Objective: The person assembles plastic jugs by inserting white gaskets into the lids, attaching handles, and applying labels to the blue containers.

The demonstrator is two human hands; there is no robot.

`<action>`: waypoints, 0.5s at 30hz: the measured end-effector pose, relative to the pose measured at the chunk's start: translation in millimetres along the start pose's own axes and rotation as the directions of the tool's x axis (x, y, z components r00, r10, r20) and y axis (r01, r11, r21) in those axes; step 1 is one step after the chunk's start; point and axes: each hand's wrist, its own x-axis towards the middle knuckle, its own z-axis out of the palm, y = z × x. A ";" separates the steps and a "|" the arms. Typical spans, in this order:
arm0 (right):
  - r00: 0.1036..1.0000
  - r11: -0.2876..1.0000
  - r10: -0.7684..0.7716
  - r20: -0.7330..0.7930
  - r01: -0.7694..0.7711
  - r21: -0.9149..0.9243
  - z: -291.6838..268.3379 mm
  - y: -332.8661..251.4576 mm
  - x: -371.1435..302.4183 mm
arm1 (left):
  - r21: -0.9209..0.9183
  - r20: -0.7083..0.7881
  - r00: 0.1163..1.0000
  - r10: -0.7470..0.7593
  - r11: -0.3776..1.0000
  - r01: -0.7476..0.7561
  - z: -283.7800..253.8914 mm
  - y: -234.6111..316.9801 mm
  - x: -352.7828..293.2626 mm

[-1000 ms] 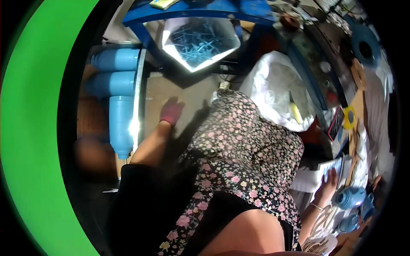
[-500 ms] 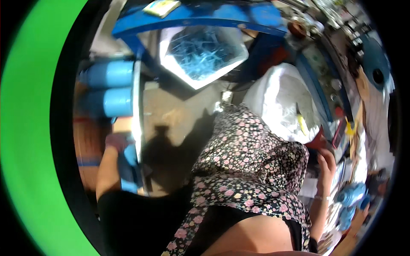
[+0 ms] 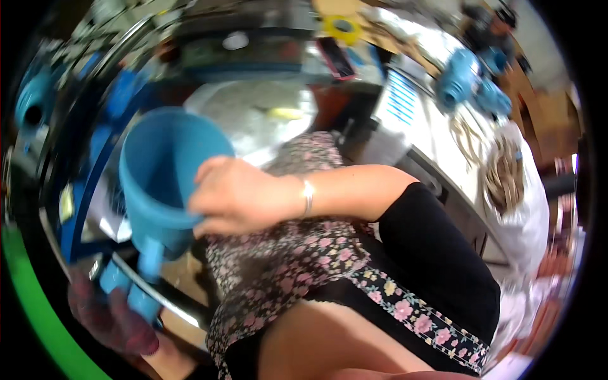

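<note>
A blue plastic container [image 3: 140, 183], wide-mouthed and narrowing to a short neck at its lower end, hangs tilted in front of me. My right hand [image 3: 237, 195] is closed on the near right side of its rim, the thumb side up. My left hand [image 3: 114, 313], in a dark reddish glove, is lower left, near the container's narrow end, its fingers apart and somewhat blurred. No touch between glove and container can be made out. Behind the container lies a white-lined tub [image 3: 253, 101] with a yellow-handled tool [image 3: 284, 114] in it.
More blue containers [image 3: 115, 277] lie in the box at lower left, by its pale edge. On the right, a white table [image 3: 437, 149] carries blue parts [image 3: 459, 76] and bundled strips [image 3: 505, 171]. A phone [image 3: 335, 58] and yellow tape roll [image 3: 342, 28] lie at the back. A person [image 3: 491, 31] is far right.
My view has swung to the right. A blue container has come up out of the left-hand box. My right hand has crossed over from the right and taken its rim; the gloved left hand has left the box.
</note>
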 end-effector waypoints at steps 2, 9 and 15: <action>0.986 0.997 0.079 -0.147 -0.080 -0.002 -31.8 -0.1 -16.0 | -0.066 0.201 0.850 -0.487 0.859 0.507 -25.7 -36.9 -41.1; 0.943 0.979 -0.203 -0.264 0.188 -0.081 -53.5 3.9 -86.4 | -0.784 0.607 0.383 -0.696 -0.448 0.430 71.6 15.6 -27.7; 0.880 0.881 0.435 -0.193 -0.460 -0.110 -155.4 24.1 -181.6 | -0.723 0.673 0.543 -0.502 -0.603 0.338 61.0 3.9 -42.1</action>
